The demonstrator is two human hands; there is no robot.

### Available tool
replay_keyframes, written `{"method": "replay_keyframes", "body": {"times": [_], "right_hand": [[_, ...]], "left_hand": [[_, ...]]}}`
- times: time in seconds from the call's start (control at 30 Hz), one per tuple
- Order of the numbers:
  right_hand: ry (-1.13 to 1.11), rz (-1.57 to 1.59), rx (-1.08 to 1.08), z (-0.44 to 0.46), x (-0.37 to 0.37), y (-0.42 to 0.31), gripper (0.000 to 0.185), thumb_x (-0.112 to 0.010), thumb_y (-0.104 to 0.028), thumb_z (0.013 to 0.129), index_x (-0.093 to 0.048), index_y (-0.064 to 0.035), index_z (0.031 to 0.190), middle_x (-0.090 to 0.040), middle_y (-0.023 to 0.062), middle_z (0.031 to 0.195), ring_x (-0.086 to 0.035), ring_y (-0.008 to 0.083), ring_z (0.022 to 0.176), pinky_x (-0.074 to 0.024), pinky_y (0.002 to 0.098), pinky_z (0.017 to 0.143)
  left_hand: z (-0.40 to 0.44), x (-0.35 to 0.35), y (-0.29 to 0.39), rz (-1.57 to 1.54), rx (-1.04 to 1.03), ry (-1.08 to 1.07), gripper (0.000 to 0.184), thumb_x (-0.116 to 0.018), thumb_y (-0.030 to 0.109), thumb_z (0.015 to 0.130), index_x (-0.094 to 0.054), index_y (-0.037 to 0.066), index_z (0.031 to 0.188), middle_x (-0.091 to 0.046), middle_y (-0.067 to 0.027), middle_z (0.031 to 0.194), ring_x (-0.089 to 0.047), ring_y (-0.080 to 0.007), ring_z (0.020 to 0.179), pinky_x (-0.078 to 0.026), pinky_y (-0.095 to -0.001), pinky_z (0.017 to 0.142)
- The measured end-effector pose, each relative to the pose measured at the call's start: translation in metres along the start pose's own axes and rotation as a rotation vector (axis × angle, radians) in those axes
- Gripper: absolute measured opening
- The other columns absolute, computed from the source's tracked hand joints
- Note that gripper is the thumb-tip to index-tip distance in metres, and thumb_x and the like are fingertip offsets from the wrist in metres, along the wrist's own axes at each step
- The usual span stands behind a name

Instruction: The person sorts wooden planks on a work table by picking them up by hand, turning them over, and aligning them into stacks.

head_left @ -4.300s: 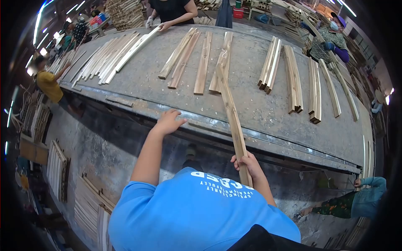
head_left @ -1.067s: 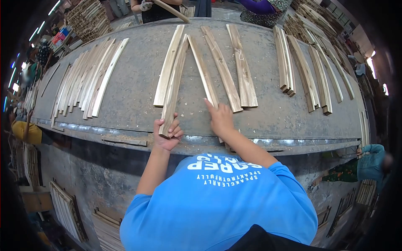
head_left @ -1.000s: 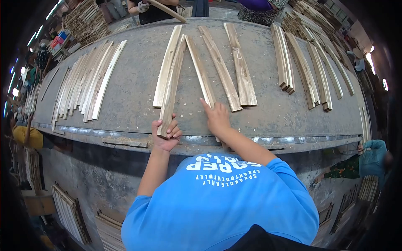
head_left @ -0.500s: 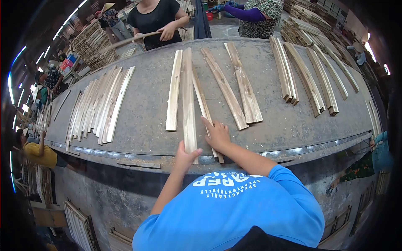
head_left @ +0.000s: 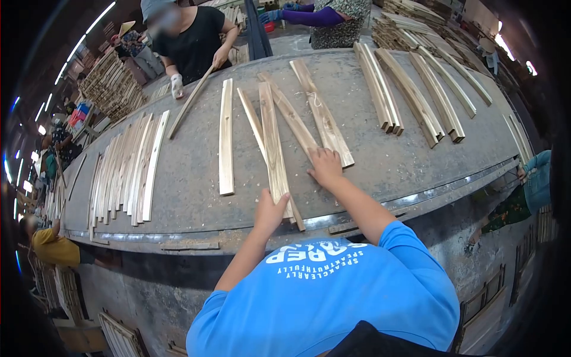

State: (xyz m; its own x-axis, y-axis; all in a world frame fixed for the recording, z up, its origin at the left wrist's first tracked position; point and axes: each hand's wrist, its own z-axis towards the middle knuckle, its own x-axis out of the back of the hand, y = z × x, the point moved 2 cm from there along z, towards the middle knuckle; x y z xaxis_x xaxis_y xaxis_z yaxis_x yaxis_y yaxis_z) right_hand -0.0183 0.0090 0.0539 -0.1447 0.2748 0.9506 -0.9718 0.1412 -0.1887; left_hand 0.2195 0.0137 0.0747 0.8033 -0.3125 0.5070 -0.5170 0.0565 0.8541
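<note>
My left hand [head_left: 271,212] is closed round the near end of a pale wooden slat [head_left: 273,140], thumb on top. That slat lies across a narrower slat [head_left: 253,119], whose near end sticks out below. My right hand [head_left: 326,168] has its fingers over the near end of a second slat [head_left: 289,110], which slants up and left; the fingertips are partly hidden. A wider, knotted slat [head_left: 324,116] lies just right of it. Left of my hands rests a single light slat [head_left: 226,140].
The grey worktable [head_left: 196,160] carries a row of slats [head_left: 128,166] at left and more slats [head_left: 410,95] at right. Across the table, a person in black [head_left: 193,44] holds a slat [head_left: 190,101]. Another person with purple sleeves [head_left: 312,18] stands beside them.
My right hand has left the narrow slat and moved up and right to another slat's end. The left-hand slat has tilted across the narrow one. The opposite person's slat has swung toward the table.
</note>
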Motion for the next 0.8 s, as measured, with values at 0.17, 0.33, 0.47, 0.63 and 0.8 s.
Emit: {"method": "replay_keyframes", "body": {"times": [0.17,0.33,0.47,0.63,0.8], "right_hand": [[-0.208,-0.002,-0.037,0.02,-0.003,0.011,0.074,-0.075,-0.018,0.083,-0.045,-0.019,0.151,-0.063,0.0131,0.131,-0.056,0.0291,0.126,-0.0405,0.0507,0.105],[-0.325,0.042,-0.05,0.028,-0.018,0.026,0.074,-0.073,-0.019,0.086,-0.041,-0.0217,0.154,-0.066,0.0155,0.127,-0.057,0.03,0.127,-0.0389,0.0577,0.105],[-0.147,-0.151,-0.002,0.022,0.003,0.028,0.082,-0.076,-0.028,0.086,-0.035,-0.0232,0.157,-0.07,0.0143,0.12,-0.059,0.0309,0.124,-0.0386,0.0595,0.104],[-0.299,-0.157,0.041,0.029,0.019,0.035,0.087,-0.079,-0.036,0.084,-0.035,-0.021,0.157,-0.073,0.0144,0.115,-0.062,0.0323,0.118,-0.0415,0.0556,0.099],[-0.244,0.094,-0.122,0.035,0.024,0.057,0.084,-0.077,-0.033,0.085,-0.037,-0.0125,0.156,-0.072,0.0213,0.109,-0.068,0.0402,0.103,-0.0515,0.0448,0.095]], "left_hand": [[0.0,-0.005,0.013,0.232,-0.056,-0.087,0.071,-0.071,0.039,0.093,-0.044,-0.011,0.136,-0.066,-0.0359,0.115,-0.067,-0.0478,0.11,-0.054,-0.048,0.093],[0.008,-0.01,0.027,0.241,-0.031,-0.153,0.072,-0.072,0.038,0.092,-0.043,-0.011,0.136,-0.066,-0.036,0.116,-0.067,-0.0484,0.108,-0.054,-0.0491,0.093],[0.012,-0.013,0.043,0.233,-0.024,-0.175,0.069,-0.072,0.037,0.091,-0.044,-0.011,0.133,-0.066,-0.036,0.114,-0.067,-0.0486,0.107,-0.054,-0.0499,0.092],[0.014,-0.014,0.044,0.22,0.013,-0.198,0.064,-0.075,0.032,0.091,-0.048,-0.008,0.133,-0.069,-0.0298,0.114,-0.07,-0.041,0.106,-0.054,-0.0452,0.091],[0.016,-0.019,0.032,0.079,-0.043,-0.099,0.062,-0.071,0.033,0.094,-0.046,-0.006,0.136,-0.071,-0.0282,0.111,-0.071,-0.041,0.103,-0.055,-0.045,0.089]]}}
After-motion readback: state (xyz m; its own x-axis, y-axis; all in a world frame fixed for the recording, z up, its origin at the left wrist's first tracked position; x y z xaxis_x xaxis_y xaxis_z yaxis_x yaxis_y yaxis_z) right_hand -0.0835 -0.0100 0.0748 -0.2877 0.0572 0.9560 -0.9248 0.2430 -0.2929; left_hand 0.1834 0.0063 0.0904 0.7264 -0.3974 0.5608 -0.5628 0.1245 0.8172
